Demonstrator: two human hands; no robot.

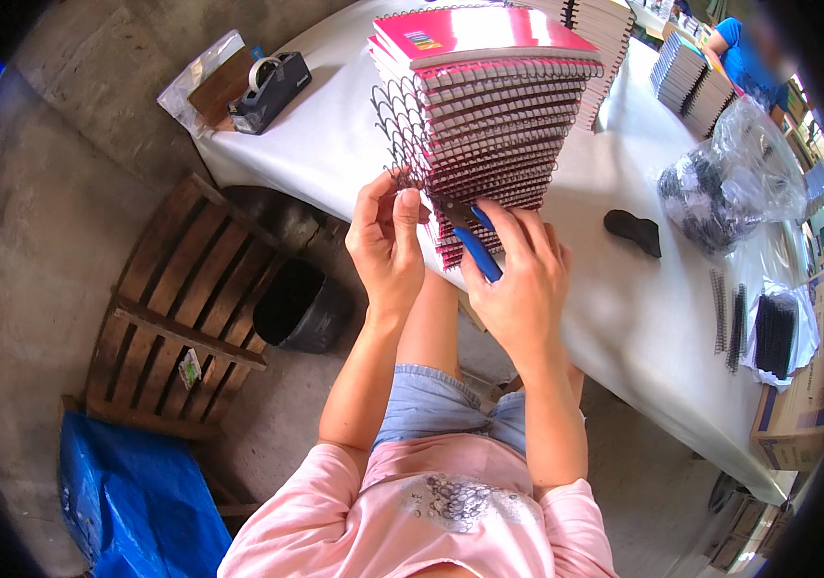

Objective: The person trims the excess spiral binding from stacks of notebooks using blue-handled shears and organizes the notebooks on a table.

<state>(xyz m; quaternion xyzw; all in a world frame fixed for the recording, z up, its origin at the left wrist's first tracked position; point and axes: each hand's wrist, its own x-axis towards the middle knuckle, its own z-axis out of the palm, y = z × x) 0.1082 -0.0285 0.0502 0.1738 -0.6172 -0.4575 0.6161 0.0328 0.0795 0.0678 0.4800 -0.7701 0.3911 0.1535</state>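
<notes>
A tall stack of spiral-bound notebooks (489, 34) with pinkish-red covers stands at the table's near edge, the dark coils facing me. Loose coil ends (392, 120) stick out at the stack's left side. My left hand (388, 250) has its thumb and fingers closed at a low coil end; the wire is mostly hidden by the fingertips. Wire cutters with blue handles (478, 254) are gripped in my right hand (527, 279). Their dark jaws point left, against the lower coils and close to my left fingertips.
A tape dispenser (270, 91) sits at the table's left. To the right lie a black object (632, 232), a plastic bag of coils (720, 188) and loose coils (737, 328). More notebooks (686, 82) stand near another person (754, 58). A black bucket (306, 308) and wooden slatted furniture (176, 308) are left below.
</notes>
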